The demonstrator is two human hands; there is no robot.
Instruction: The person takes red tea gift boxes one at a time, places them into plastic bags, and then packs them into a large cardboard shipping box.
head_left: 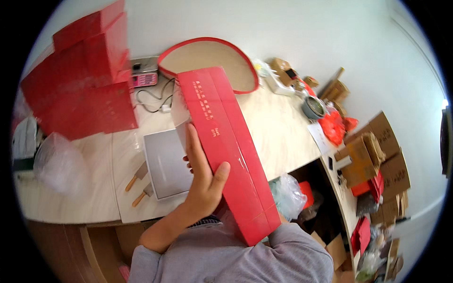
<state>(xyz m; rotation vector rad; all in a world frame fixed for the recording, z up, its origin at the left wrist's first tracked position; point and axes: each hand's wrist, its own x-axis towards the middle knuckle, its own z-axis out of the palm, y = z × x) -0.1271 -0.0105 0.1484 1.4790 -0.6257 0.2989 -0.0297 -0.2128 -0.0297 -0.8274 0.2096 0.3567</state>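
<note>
A long red cardboard box with gold print is tilted in front of my chest. My left hand is closed round its left side, thumb on the red face and fingers along the edge. My right hand is hidden, and no part of it shows past the box. On the table left of the box lies a flat grey rectangular tray with a pale rim. Two wooden-handled tools, an upper one and a lower one, have their blades partly beneath or against that tray.
Stacked red boxes stand at the left, near a clear plastic bag. Behind are a small scale with a cable and a round red-rimmed basket. Cardboard boxes, a grey pot and red bags crowd the right.
</note>
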